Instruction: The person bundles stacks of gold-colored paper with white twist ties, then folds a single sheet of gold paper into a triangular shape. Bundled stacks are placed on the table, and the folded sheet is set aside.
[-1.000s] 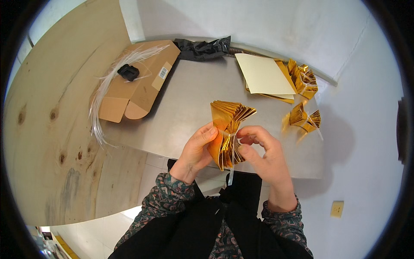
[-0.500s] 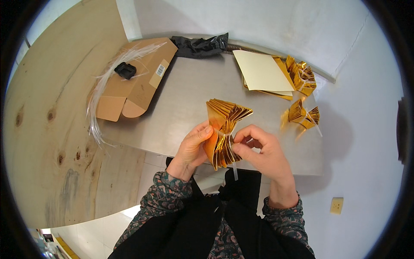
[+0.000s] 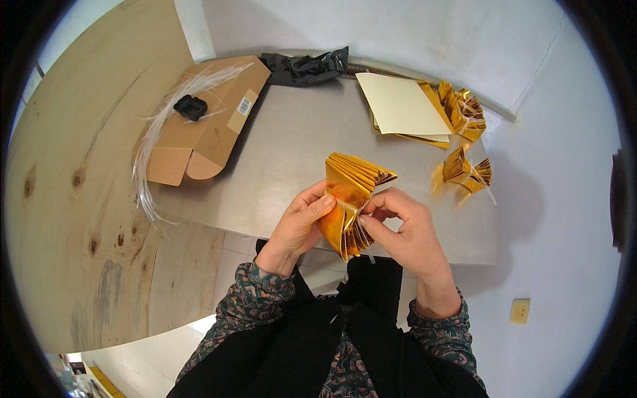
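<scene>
Left hand (image 3: 300, 217) gripping pleated gold bundle (image 3: 352, 180) near table (image 3: 285, 146) edge; right hand (image 3: 406, 229) pinching its waist, apparently on clear tie (image 3: 372, 259). Bundle turning, flat face showing more, tie-end less: seemingly cinch being adjusted. Beyond, right, smaller tied bundle (image 3: 456, 168) lying.

No readable text on my feed. Only marking I can pick out: small white label (image 3: 244, 106) with dark barcode-like bars, stuck on the brown cardboard box (image 3: 211, 136) toward its right edge. Print's too small for me.
</scene>
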### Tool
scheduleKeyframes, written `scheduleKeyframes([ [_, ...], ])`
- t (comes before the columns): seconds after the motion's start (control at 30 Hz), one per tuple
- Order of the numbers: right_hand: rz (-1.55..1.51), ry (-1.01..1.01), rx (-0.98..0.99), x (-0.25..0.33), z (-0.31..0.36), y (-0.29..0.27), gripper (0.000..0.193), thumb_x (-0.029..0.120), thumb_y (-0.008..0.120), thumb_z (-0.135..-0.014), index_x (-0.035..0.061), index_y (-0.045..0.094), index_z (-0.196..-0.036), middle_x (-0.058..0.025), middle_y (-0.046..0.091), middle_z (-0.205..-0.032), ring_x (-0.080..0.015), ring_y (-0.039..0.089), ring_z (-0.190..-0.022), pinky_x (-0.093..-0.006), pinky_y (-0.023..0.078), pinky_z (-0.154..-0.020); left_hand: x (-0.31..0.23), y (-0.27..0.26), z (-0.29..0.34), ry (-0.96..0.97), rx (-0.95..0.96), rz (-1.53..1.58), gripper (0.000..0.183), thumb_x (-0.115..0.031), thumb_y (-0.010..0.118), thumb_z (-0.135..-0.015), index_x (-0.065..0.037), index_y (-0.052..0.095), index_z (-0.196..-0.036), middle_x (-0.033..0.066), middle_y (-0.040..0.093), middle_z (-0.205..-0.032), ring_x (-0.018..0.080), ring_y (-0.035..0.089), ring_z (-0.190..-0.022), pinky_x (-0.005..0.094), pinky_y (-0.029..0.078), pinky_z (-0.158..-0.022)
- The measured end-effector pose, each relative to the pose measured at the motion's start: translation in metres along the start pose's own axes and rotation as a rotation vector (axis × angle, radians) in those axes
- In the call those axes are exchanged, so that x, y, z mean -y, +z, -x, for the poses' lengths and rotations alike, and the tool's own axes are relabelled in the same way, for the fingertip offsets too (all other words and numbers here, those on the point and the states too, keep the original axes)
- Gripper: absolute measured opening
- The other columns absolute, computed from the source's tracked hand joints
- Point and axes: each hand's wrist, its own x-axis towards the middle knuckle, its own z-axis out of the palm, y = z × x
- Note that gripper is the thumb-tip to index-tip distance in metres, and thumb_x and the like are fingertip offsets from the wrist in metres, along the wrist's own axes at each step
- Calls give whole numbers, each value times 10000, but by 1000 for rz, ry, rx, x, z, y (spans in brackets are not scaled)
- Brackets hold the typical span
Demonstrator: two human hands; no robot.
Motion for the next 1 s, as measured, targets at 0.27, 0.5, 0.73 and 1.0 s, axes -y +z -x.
scheduleKeyframes([
  [0.27,34,-6,-45,-4,2,-2,35,-19,687,-918,-16,665,-945,-39,690,-885,-97,632,-802,-261,517,-748,5,2,3,-6,-54,10,489,-243,652,-1047,5,547,-1455,105,658,-1366,189,637,-1251,348,499,-1093],
  [0.5,-120,73,-52,-17,4,-5,82,69,645,-1016,3,601,-993,-21,667,-846,-74,615,-763,-262,507,-698,10,2,-1,-60,-133,23,495,-299,618,-1056,44,531,-1401,146,670,-1291,215,677,-1163,381,549,-1034],
  [0.73,-268,30,-39,-55,-3,3,98,124,561,-1078,43,572,-1024,-2,621,-913,-68,569,-866,-235,470,-809,16,-4,-12,-221,-194,-86,396,-280,551,-1096,45,603,-1316,124,688,-1247,202,668,-1135,341,539,-1009],
  [1.0,-320,117,-60,-84,-1,8,93,130,573,-1077,49,580,-1033,5,625,-924,-63,556,-846,-225,468,-797,37,-4,-17,181,-480,-899,330,-109,694,-1019,3,622,-1320,58,682,-1094,124,641,-977,277,544,-885],
])
